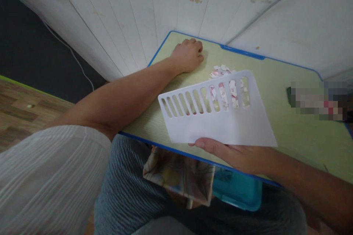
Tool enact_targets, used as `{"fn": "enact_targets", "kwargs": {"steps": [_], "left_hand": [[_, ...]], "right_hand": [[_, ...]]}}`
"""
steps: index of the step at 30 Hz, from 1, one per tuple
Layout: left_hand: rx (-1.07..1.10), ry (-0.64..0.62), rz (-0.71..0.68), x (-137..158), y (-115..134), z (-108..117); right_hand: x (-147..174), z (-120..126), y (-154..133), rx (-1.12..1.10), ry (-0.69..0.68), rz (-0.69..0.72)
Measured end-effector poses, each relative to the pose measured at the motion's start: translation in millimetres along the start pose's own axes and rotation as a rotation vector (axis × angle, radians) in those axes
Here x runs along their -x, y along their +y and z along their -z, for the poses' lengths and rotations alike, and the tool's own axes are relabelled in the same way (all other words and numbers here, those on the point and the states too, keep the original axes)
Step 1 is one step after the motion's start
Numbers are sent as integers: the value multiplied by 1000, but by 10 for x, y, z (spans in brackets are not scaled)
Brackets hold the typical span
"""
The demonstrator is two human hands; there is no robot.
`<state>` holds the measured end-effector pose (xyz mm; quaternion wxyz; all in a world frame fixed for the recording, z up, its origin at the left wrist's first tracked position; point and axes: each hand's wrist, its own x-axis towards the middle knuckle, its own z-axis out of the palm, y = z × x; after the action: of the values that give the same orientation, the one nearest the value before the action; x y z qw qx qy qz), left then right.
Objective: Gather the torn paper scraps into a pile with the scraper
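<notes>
My right hand (220, 150) grips the lower edge of a white slotted plastic panel (215, 126), with the thumb on its upper face. A row of long slots runs along the panel's far side, and it is tilted above the table. White and pinkish scraps of torn paper (220, 71) lie in a small heap just beyond the panel, and more show through its right-hand slots. My left hand (188, 55) rests on the table near its far left corner, left of the scraps. Its fingers are curled under, and anything inside them is hidden.
The pale green table (292, 132) has a blue rim and stands against a white plank wall (182, 3). At the right lies a partly blurred object (314, 101). Below the front edge are a patterned cloth item (176, 178) and a turquoise plastic container (242, 192).
</notes>
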<state>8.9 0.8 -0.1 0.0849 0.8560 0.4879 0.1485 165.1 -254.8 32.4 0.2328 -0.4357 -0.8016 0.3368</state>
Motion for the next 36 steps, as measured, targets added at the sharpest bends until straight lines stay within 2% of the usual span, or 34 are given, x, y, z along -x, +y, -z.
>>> {"fn": "enact_targets", "kwargs": {"steps": [5, 7, 10, 17, 25, 32, 36], "left_hand": [[-29, -1, -6, 8, 1, 15], [-39, 1, -7, 10, 3, 19], [-40, 3, -13, 12, 4, 22], [-48, 5, -24, -14, -9, -3], [-20, 24, -20, -41, -34, -43], [16, 13, -23, -48, -41, -32], [11, 3, -17, -39, -37, -20]], "right_hand": [[8, 17, 1, -7, -32, 31], [18, 15, 11, -5, 1, 30], [45, 25, 28, 25, 30, 13], [32, 71, -7, 58, -20, -58], [1, -23, -8, 7, -85, 33], [4, 59, -63, 15, -102, -83], [72, 153, 18, 74, -77, -88]]}}
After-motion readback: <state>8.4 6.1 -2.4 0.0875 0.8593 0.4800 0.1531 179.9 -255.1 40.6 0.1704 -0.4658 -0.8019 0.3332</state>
